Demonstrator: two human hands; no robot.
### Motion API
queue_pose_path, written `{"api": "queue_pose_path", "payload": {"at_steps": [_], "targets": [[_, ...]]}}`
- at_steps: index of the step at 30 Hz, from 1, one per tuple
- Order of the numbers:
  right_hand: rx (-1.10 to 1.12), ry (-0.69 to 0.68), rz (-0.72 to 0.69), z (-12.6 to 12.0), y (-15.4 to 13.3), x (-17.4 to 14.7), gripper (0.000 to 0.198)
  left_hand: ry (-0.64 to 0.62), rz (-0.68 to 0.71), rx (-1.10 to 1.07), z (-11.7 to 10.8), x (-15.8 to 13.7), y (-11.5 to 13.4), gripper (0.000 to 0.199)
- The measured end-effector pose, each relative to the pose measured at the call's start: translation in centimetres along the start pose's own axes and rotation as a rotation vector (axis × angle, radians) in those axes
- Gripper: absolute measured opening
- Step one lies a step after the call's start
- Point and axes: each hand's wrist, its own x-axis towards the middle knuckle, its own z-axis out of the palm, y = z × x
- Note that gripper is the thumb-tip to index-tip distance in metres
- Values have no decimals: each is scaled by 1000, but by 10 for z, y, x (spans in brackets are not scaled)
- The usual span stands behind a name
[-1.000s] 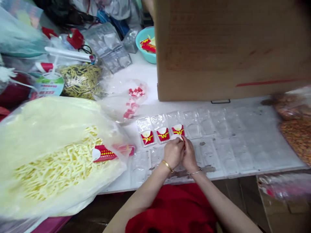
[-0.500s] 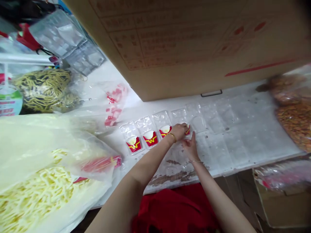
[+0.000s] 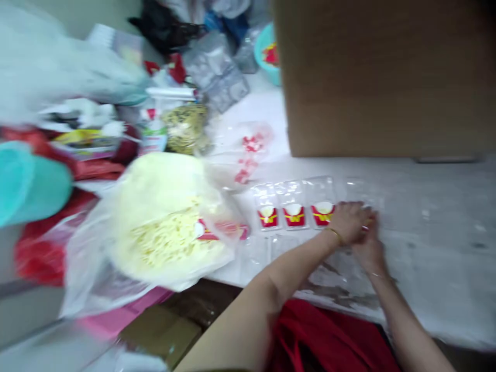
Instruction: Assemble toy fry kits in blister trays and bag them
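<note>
My left hand [image 3: 350, 223], with a gold bangle at the wrist, reaches over the row of clear plastic trays. Its fingers are bent around a small red fries carton [image 3: 368, 226], which is mostly covered. Close against it from below comes my right hand [image 3: 369, 252], its fingertips by the same carton, blurred and partly hidden. To the left lie three more red cartons with a yellow mark: a near one [image 3: 323, 213], a middle one [image 3: 294, 215] and a far one [image 3: 268, 216], each set in a clear tray.
A tall cardboard box [image 3: 387, 77] stands behind the trays. On the left lies an open bag of pale fries-like pieces [image 3: 166, 237]. Beyond are a bag of yellow-green strips [image 3: 186, 126], small red pieces [image 3: 253, 142] in clear plastic and a turquoise bucket [image 3: 34, 183].
My view has swung left, bringing the bucket and more of the bag into sight. My right hand has moved up against my left, and its raised finger no longer stands apart.
</note>
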Motion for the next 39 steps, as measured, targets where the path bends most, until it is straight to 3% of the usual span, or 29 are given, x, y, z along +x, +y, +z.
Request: {"api": "queue_pose_path", "payload": {"at_steps": [2,5,9,11,14,16,18,21,23,27,31,35,39], "targets": [[-41,26,-19,-3,-6,-12,84,203,-13,-44,-28,-34,-2,42],[-41,18,-238,6,-27,-40,59,516,-46,-139,-92,-118,-11,39],[130,-229,-542,37,-99,-98,33,979,-439,-67,-173,-261,-55,24],[220,-438,-665,62,-148,-127,27,1043,-768,-45,-191,-321,-93,18],[278,-672,-818,114,-216,-153,30,816,-1107,-11,-193,-376,-149,19],[256,-646,-935,155,-248,-155,36,658,-1193,-8,-184,-389,-174,20],[136,-521,-991,194,-269,-149,43,584,-1202,-16,-175,-392,-187,18],[-100,-324,-955,239,-280,-135,62,571,-1211,-38,-167,-389,-193,25],[-204,-247,-933,256,-280,-130,74,596,-1237,-75,-166,-389,-193,32],[-277,-186,-923,269,-277,-128,83,672,-1150,-198,-168,-390,-191,9],[-281,-189,-912,272,-278,-122,80,792,-1007,-392,-173,-396,-193,9],[-271,-176,-890,271,-284,-114,74,1008,-1058,-526,-186,-416,-203,12],[-196,-174,-978,257,-297,-129,88,1104,-1060,-652,-198,-435,-191,16]]}}
